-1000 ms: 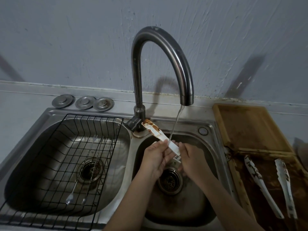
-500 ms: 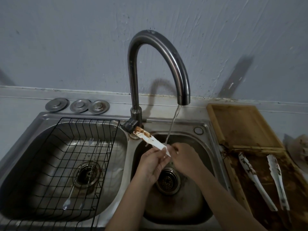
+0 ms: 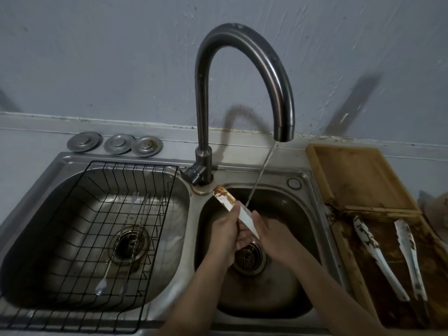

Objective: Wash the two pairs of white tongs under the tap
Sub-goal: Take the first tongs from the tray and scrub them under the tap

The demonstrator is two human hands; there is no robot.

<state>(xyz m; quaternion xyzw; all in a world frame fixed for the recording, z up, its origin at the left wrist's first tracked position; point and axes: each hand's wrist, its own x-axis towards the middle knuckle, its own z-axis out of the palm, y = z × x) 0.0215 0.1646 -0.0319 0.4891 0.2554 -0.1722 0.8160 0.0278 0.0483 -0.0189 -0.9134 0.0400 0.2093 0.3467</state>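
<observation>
Your white tongs [image 3: 236,210] slant over the right basin [image 3: 303,238], sauce-stained tip toward 10 o'clock, just beside the tap's [image 3: 242,69] thin stream. Your left hand [image 3: 224,235] and right hand [image 3: 274,235] both pinch the handle end between them. The second pair [image 3: 388,258] lies at 3 o'clock on the wooden tray [image 3: 358,180].

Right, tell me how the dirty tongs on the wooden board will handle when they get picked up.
The tongs on the wooden board look thin and plastic, so probably light and a little springy. Brown residue streaks their tips, so the surface may be greasy and slippery. Their arms lie splayed, so gripping near the hinge likely gives better control.
</observation>
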